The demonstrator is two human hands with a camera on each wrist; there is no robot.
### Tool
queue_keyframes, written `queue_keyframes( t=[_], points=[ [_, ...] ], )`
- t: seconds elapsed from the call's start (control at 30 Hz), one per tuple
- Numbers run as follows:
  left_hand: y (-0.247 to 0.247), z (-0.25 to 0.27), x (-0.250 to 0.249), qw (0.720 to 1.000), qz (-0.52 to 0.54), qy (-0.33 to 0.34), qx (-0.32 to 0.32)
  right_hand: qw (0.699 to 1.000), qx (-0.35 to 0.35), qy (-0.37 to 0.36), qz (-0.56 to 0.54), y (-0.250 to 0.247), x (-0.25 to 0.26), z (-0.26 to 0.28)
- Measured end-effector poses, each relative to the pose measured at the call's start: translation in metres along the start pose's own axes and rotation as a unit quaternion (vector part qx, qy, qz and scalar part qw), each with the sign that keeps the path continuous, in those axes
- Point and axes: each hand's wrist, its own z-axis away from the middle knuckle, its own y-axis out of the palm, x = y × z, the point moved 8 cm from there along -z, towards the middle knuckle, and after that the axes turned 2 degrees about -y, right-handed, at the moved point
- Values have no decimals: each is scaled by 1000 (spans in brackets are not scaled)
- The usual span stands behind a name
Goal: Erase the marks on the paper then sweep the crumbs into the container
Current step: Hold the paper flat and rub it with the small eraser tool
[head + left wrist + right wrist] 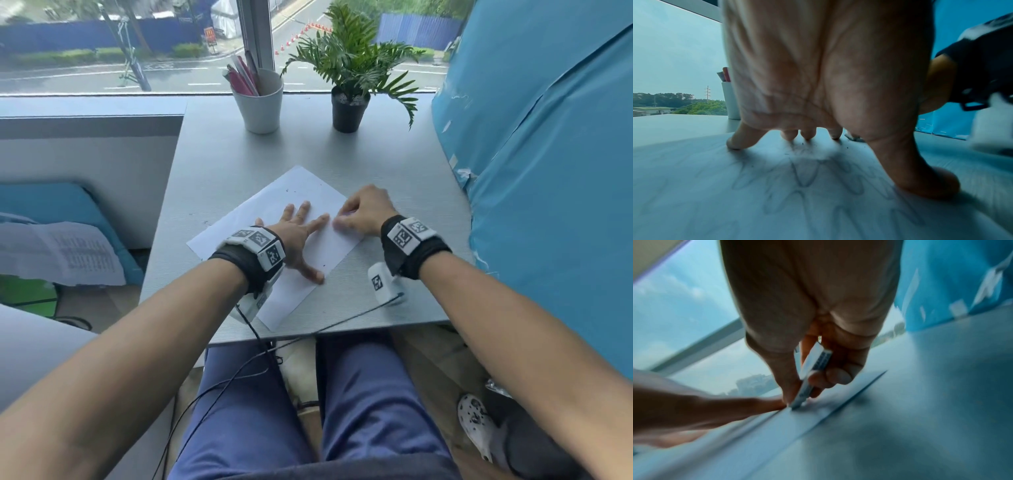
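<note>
A white sheet of paper (301, 195) lies at an angle on the grey table (219, 164). My left hand (301, 233) presses flat on the paper with fingers spread. In the left wrist view, faint pencil loops (803, 177) show under the palm and dark crumbs (801, 144) lie by the fingertips. My right hand (359, 212) pinches a white eraser (812, 369) between thumb and fingers. The eraser's lower end touches the paper (797, 421) right beside my left index fingertip (774, 402). A few tiny specks dot the paper's far part (287, 190).
A white cup (260, 102) holding pens stands at the table's far side, with a potted plant (349, 106) in a black pot to its right. A blue plastic-wrapped bulk (548, 154) crowds the table's right edge. Cables hang off the near edge.
</note>
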Motion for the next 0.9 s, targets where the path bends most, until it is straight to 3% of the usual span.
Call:
queue_keyframes(
  t=[0.07,0.17,0.23,0.33,0.47,0.5,0.6,0.7,0.8,0.9],
  points=[
    [0,1,1,1000,2,-2,0,1000,-25,-2,5,-2,-1,-2],
    [0,0,0,1000,-2,4,3,992,69,-98,46,30,27,19],
    [1,0,0,1000,-1,3,5,996,59,-61,36,19,14,9],
    [0,1,0,1000,-1,0,0,1000,-21,-4,21,-3,-3,-2],
    [1,-1,1,1000,-12,14,5,988,113,-100,36,36,24,25],
    [1,-1,1,1000,-9,18,5,990,110,-86,35,31,19,20],
    [0,6,2,999,-15,41,5,999,10,-33,38,-7,-7,-2],
    [0,15,11,997,-45,60,8,999,9,-19,30,-8,-20,-3],
    [-11,23,14,990,-114,56,-54,999,28,-16,26,-2,-22,-6],
    [-4,37,-17,972,-132,157,-111,999,40,-9,25,-2,-23,-9]
  ],
)
